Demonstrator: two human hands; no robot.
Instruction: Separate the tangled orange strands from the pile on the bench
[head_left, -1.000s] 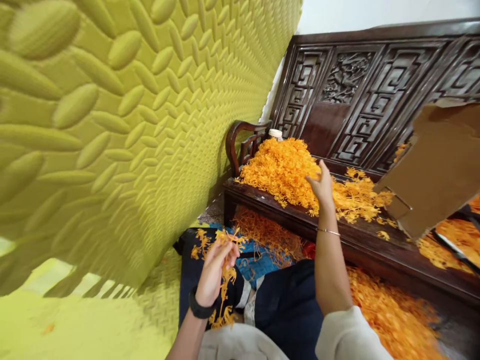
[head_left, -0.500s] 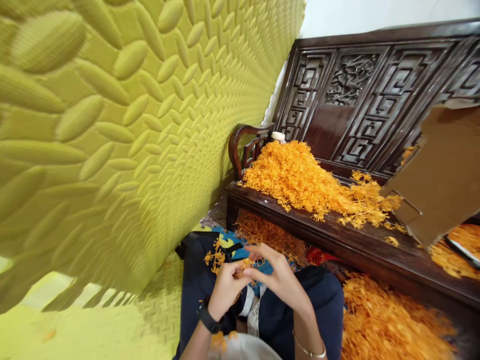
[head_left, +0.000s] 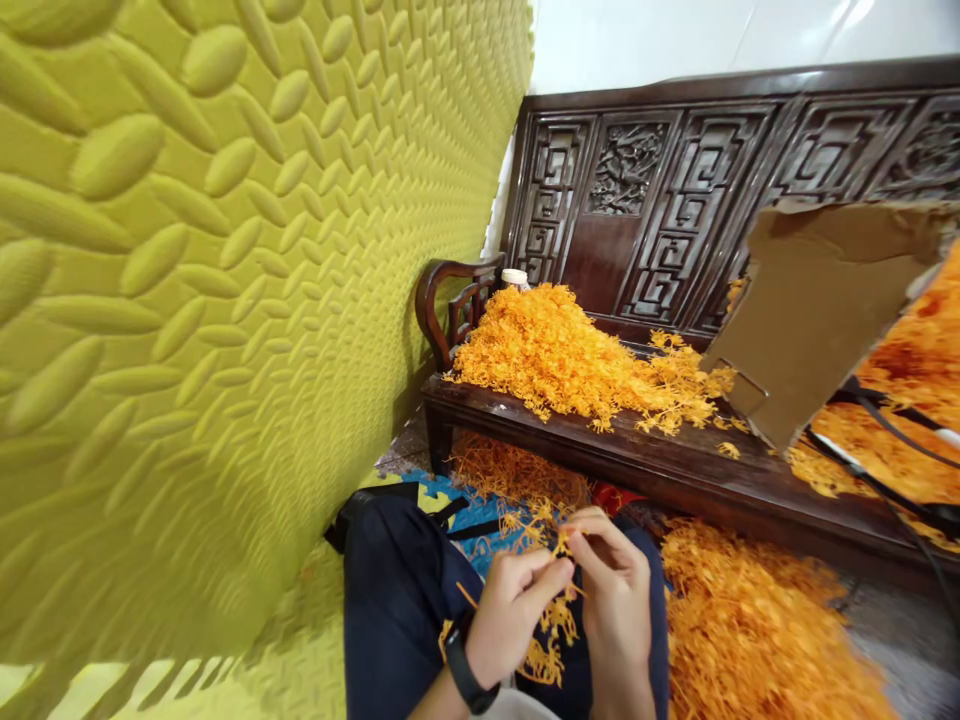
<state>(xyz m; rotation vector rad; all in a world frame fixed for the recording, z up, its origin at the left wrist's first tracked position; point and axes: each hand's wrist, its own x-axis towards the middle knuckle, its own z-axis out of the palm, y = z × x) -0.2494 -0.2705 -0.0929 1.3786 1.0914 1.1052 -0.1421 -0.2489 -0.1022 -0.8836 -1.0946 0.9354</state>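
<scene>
My left hand (head_left: 517, 605) and my right hand (head_left: 616, 590) meet above my lap, both pinching a hanging cluster of small orange pieces (head_left: 551, 620). The fingers of both hands are closed on the cluster near its top. A black wristband sits on my left wrist. Beyond my knees a big heap of the same orange pieces (head_left: 559, 345) lies on the seat of a dark carved wooden bench (head_left: 645, 465).
A tall yellow quilted mattress (head_left: 210, 280) leans close on the left. A cardboard sheet (head_left: 817, 300) stands on the bench at the right. More orange pieces (head_left: 757, 630) cover the floor on my right, and black cables (head_left: 885, 460) run across the bench's right end.
My right hand came back from the bench heap to my lap and joined the left hand on the orange cluster. The view has shifted, with both hands now lower in the frame.
</scene>
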